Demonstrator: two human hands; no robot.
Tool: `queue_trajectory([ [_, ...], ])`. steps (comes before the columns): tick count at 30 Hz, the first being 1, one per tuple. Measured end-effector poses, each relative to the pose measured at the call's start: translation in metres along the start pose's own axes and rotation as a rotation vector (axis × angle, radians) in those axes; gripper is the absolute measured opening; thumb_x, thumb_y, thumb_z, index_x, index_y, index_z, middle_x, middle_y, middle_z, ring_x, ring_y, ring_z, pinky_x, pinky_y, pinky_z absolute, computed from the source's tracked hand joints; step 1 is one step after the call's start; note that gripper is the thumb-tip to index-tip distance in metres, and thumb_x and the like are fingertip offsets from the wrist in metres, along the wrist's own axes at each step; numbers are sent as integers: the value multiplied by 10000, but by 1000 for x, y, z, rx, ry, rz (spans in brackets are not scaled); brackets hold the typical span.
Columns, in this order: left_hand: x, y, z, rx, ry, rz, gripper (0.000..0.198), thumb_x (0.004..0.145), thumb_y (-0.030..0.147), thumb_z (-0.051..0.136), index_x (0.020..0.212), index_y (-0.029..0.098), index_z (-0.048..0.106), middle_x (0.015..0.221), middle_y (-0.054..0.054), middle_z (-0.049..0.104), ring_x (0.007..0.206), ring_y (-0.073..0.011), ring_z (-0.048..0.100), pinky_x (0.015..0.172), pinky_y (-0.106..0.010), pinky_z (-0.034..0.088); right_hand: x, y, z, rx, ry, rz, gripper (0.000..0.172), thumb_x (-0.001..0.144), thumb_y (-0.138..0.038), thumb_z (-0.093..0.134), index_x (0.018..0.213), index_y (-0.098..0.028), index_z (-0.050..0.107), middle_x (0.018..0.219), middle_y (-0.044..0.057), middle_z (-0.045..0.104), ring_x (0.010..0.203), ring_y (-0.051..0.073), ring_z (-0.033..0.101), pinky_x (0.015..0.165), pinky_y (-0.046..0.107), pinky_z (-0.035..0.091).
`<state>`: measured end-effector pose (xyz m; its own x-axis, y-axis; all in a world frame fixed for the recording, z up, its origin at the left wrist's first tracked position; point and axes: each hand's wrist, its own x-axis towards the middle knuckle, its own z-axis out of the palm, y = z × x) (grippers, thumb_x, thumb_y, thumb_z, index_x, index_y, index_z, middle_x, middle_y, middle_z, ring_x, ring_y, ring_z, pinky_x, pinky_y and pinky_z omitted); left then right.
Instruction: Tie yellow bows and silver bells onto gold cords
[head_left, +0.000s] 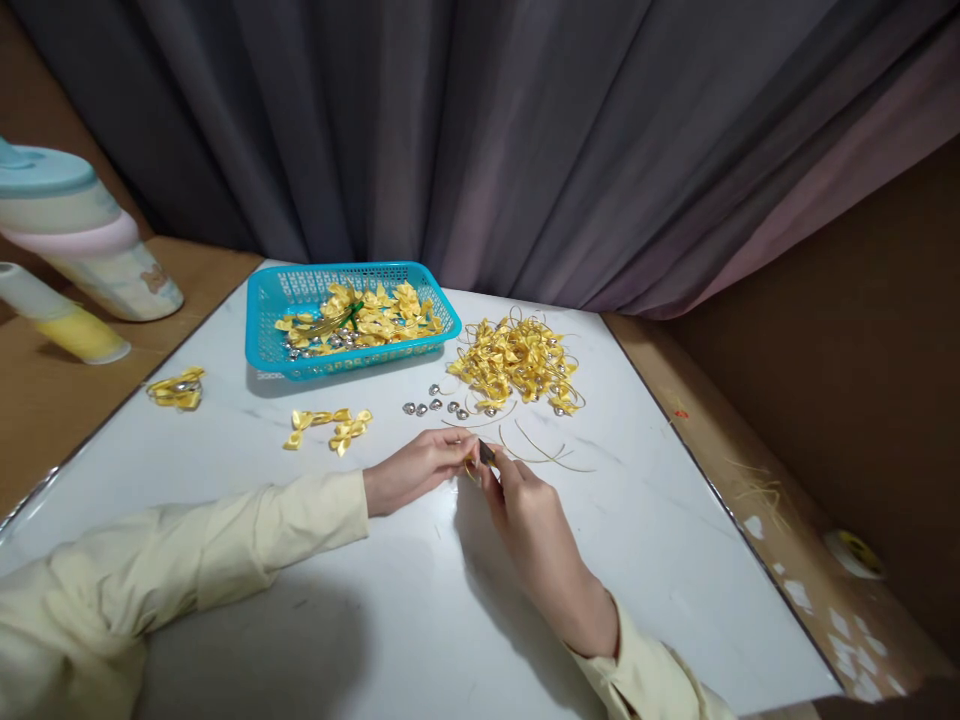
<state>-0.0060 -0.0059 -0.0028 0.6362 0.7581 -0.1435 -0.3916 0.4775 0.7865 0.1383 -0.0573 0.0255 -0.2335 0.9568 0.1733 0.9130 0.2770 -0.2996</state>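
Over the middle of the white table (420, 600), my left hand (420, 468) pinches a small yellow piece with a thin gold cord. My right hand (536, 530) is closed on a small dark tool (486, 453), whose tip meets the left fingertips. Just beyond the hands lie several silver bells (436, 404) and loose gold cords (551, 452). A pile of yellow bows (517, 360) with cords and bells sits behind them. More yellow bows (349, 430) lie left of the bells.
A blue basket (262, 345) at the back left holds yellow bows, bells and a tied cord bundle. Another small bow group (177, 388) lies at the left. Beyond the table's left edge stand a tumbler (112, 260) and a yellow bottle (79, 332). A curtain (480, 130) hangs behind.
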Motion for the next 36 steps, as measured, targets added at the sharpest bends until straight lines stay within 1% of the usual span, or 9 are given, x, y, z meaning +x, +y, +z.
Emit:
queue_trajectory([
  [10, 0, 2, 3, 32, 29, -12, 190, 804, 274, 604, 676, 140, 563, 687, 2, 529, 723, -119, 502, 721, -231, 353, -1, 1, 1, -64, -27, -25, 233, 897, -152, 387, 1059, -56, 524, 745, 113, 630, 500, 176, 596, 447, 243, 349],
  [18, 0, -2, 0, 41, 0, 9, 190, 822, 261, 587, 677, 138, 585, 696, -4, 546, 737, -117, 505, 746, -231, 359, -2, 3, 3, -49, -25, -39, 228, 896, -138, 335, 977, -80, 540, 737, 103, 615, 490, 166, 563, 444, 242, 317],
  [21, 2, -1, -2, -21, 34, 39, 158, 792, 262, 617, 692, 141, 610, 797, -41, 623, 878, -165, 552, 858, -279, 355, -1, 6, -2, 14, -8, -15, 227, 894, -168, 345, 955, -84, 548, 724, 101, 615, 514, 160, 550, 456, 234, 318],
  [24, 3, 2, -2, 6, 72, 54, 165, 774, 275, 621, 677, 141, 620, 1065, -105, 642, 1144, -225, 478, 980, -322, 292, -2, 15, -14, 81, -46, -3, 230, 890, -224, 378, 788, -125, 558, 606, 55, 586, 469, 137, 497, 458, 227, 310],
  [26, 2, 6, -1, 148, 128, 53, 179, 786, 283, 587, 669, 150, 615, 1190, -108, 598, 1229, -225, 415, 1014, -326, 259, -2, 24, -25, 77, -99, 23, 245, 888, -271, 403, 740, -146, 554, 562, 31, 567, 449, 127, 473, 465, 226, 307],
  [28, 1, 11, 0, 393, 204, 60, 209, 809, 294, 529, 671, 158, 608, 1204, -98, 595, 1211, -214, 441, 1004, -321, 272, -4, 36, -35, 20, -165, 78, 255, 886, -304, 413, 726, -161, 552, 563, 23, 567, 457, 129, 475, 469, 227, 302],
  [32, -1, 30, 1, 1035, 231, 91, 270, 834, 287, 426, 721, 159, 636, 871, -64, 697, 858, -185, 608, 762, -283, 414, -9, 61, -42, -122, -268, 204, 235, 883, -321, 409, 804, -185, 583, 657, 28, 603, 527, 156, 530, 476, 237, 313],
  [34, -4, 44, 2, 1382, 232, 90, 285, 838, 279, 412, 712, 159, 637, 706, -45, 666, 663, -166, 580, 619, -263, 383, -13, 73, -39, -143, -277, 216, 207, 876, -292, 410, 872, -197, 595, 727, 34, 620, 572, 165, 562, 491, 244, 336],
  [36, -8, 58, 0, 1706, 270, 134, 291, 846, 258, 400, 673, 155, 610, 675, -60, 627, 642, -175, 546, 579, -268, 329, -17, 82, -35, -115, -274, 170, 209, 876, -269, 396, 900, -206, 593, 773, 38, 623, 596, 161, 574, 505, 249, 360],
])
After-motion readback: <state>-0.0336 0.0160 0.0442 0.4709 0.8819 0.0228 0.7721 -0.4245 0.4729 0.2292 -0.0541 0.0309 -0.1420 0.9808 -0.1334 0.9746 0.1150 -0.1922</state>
